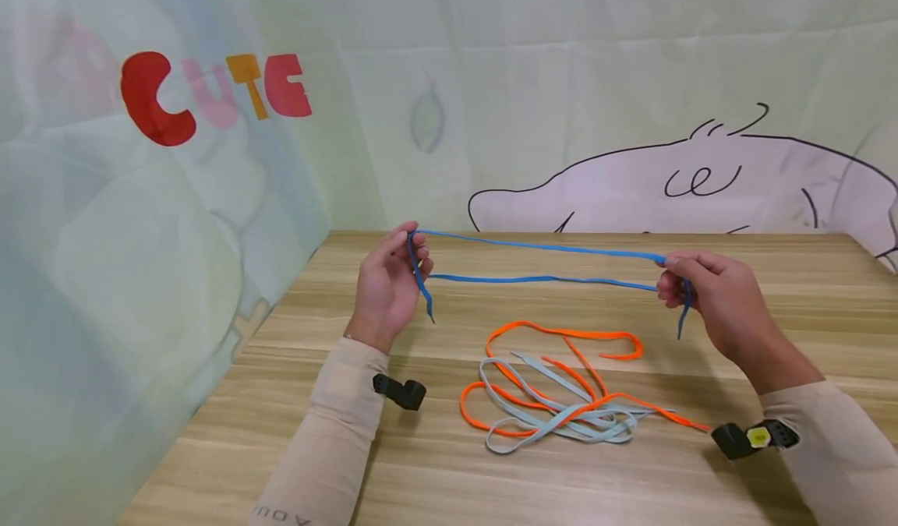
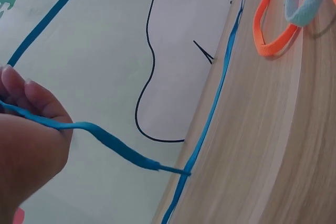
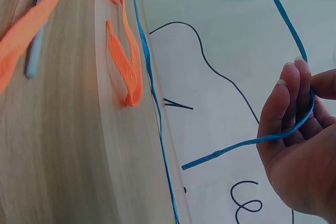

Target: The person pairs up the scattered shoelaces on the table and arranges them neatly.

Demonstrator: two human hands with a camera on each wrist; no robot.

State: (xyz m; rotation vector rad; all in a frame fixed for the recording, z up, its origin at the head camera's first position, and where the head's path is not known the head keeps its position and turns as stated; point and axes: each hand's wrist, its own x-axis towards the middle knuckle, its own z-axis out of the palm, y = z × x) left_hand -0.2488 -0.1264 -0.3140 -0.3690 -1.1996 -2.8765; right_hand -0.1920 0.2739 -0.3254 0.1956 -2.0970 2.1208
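Observation:
A blue shoelace [image 1: 547, 247] is stretched between the two raised hands, over the back of the wooden table. My left hand [image 1: 389, 296] pinches it at the fingertips, and a short end dangles past the palm. On the other side, my right hand [image 1: 726, 300] holds it between thumb and fingers, with its tipped end hanging below. A second blue strand [image 1: 533, 279] runs lower, between the hands. In the right wrist view the lace end [image 3: 236, 144] crosses the curled fingers. The left wrist view has the other end [image 2: 113, 142] trailing off the hand.
An orange shoelace [image 1: 603, 334] and a pale blue-grey shoelace [image 1: 500, 449] lie tangled together on the table [image 1: 421, 464], nearer than the hands. Printed cloth [image 1: 393, 144] hangs behind and at the left. Each sleeve carries a small black camera [image 1: 400, 391].

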